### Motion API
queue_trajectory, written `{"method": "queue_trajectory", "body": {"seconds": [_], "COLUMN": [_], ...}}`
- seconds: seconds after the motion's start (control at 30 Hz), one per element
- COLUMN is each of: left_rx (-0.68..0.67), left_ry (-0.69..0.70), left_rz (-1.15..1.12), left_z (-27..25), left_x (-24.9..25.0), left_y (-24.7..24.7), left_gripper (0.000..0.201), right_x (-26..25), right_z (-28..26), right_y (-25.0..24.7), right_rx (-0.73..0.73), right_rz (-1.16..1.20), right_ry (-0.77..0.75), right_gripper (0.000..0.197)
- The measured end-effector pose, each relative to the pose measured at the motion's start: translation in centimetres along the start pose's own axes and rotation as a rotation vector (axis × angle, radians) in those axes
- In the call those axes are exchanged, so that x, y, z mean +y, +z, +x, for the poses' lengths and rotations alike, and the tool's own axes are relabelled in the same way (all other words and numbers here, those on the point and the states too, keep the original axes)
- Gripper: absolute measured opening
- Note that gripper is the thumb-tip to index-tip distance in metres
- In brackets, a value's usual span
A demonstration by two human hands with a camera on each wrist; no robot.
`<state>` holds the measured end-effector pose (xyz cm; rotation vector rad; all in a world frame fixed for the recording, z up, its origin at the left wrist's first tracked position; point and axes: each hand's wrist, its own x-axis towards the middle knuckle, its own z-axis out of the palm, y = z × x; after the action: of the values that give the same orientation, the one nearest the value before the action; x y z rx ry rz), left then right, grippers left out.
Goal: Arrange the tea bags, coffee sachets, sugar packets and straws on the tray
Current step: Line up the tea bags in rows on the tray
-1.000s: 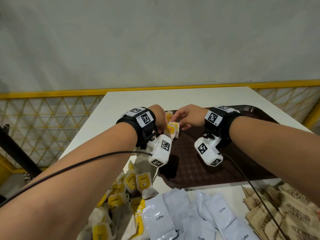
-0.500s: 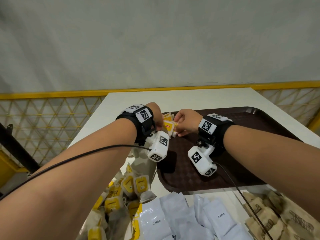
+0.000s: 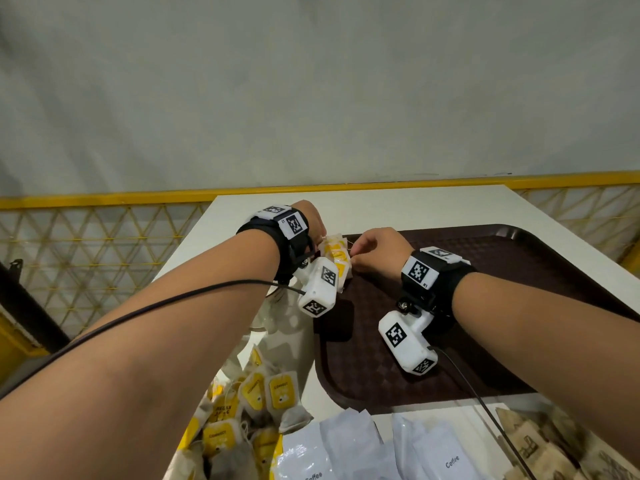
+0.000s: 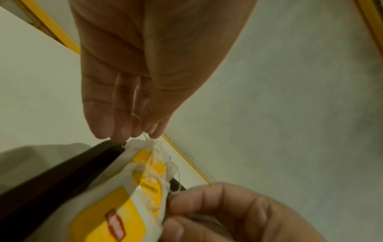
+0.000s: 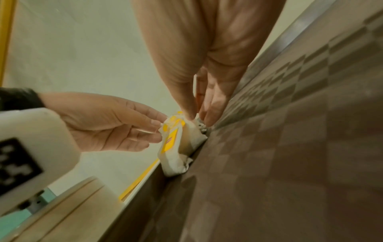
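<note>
A small stack of yellow-and-white tea bags point(image 3: 335, 258) stands on edge at the far left corner of the brown checkered tray point(image 3: 491, 271). My left hand point(image 3: 320, 233) pinches the tops and strings of the tea bags point(image 4: 128, 188) from the left, thumb and fingertips close together. Opposite it, my right hand point(image 3: 360, 258) pinches the same tea bags point(image 5: 174, 144) between thumb and fingers, just above the tray floor point(image 5: 290, 147). The bottom of the stack touches the tray by its rim point(image 4: 62, 172). No straws are in view.
On the white table in front of the tray lie a loose pile of tea bags point(image 3: 266, 400), white coffee sachets point(image 3: 349, 452) and brown sugar packets point(image 3: 554, 448). A yellow mesh fence point(image 3: 86, 265) runs behind and left of the table.
Both hands stay on the tea bags at the tray's far left corner. The stack has shifted slightly left toward the rim.
</note>
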<state>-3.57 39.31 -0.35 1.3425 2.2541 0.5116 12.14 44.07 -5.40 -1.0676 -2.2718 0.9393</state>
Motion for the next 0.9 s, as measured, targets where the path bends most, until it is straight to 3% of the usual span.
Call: {"method": "queue_trajectory", "body": {"seconds": [0.2,0.37,0.53,0.77,0.9], "left_rx": [-0.069,-0.112,-0.158,-0.179,-0.187], "left_ry": [0.054,0.024,0.013,0.048,0.080], "left_rz": [0.028,0.199,0.197,0.189,0.293], "left_z": [0.6,1.5,1.9,3.1,3.6], "left_x": [-0.2,-0.1,0.0,0.2,0.4], "left_y": [-1.5,-1.1,-1.7,-1.9,-1.8], "left_gripper": [0.022,0.033,0.034,0.025,0.028], "right_x": [-0.1,-0.4,-0.2,-0.4,-0.6], "right_z": [-0.2,-0.4,-0.1,0.0,-0.1], "right_y": [0.4,1.0,0.7,-0.3,-0.3], "right_rx": [-0.104,-0.113,-0.160,-0.251,-0.275], "right_rz": [-0.008,0.053,0.008,-0.082,-0.090], "right_ry": [-0.013,-0.028,-0.050,-0.087,-0.088], "right_gripper": [0.022,0.030,0.037,0.041,0.039]}}
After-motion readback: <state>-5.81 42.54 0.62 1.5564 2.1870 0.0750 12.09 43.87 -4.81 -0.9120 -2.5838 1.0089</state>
